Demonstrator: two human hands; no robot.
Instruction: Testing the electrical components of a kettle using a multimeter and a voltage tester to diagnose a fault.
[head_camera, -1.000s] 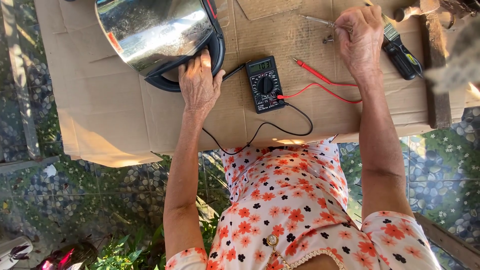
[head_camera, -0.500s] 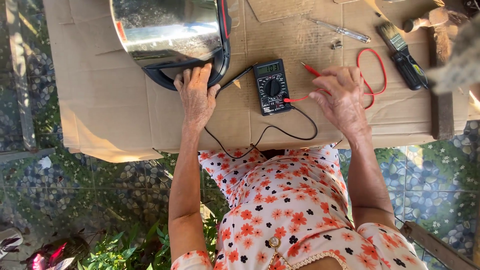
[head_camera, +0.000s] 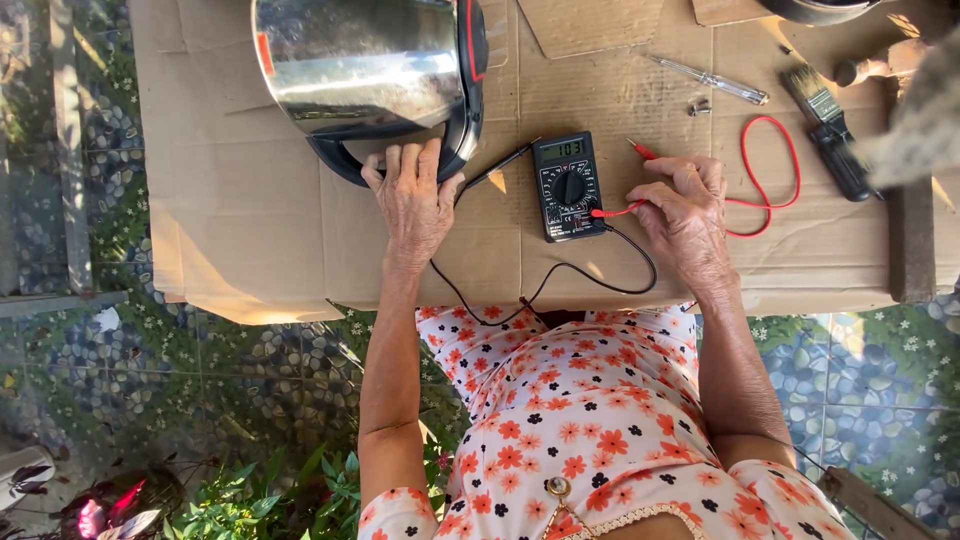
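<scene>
Head camera, looking down at a table (head_camera: 230, 250) covered with flattened brown cardboard, outdoors over a pebble-patterned floor. The person wears a floral dress.

The left hand (head_camera: 412, 200) lies flat, fingers spread and closed on nothing, pressing the black base of a shiny steel electric kettle (head_camera: 365, 70) that lies on its side at the table's far edge. Just right of that hand, a black probe (head_camera: 500, 166) rests on the cardboard, pointing toward the kettle base.

A black digital multimeter (head_camera: 567, 186) sits between the hands, display lit. The right hand (head_camera: 685, 215) is just beside it, fingers curled in a loose grip on the red test lead (head_camera: 765, 165), near where the lead meets the meter. The wire loops away to the right.

Further right lie a screwdriver (head_camera: 710, 80), two small screws (head_camera: 700, 106) and a paintbrush (head_camera: 828, 130).

The step in hand appears to be setting up the meter leads; next would likely be lifting both probes to contacts on the kettle base.
</scene>
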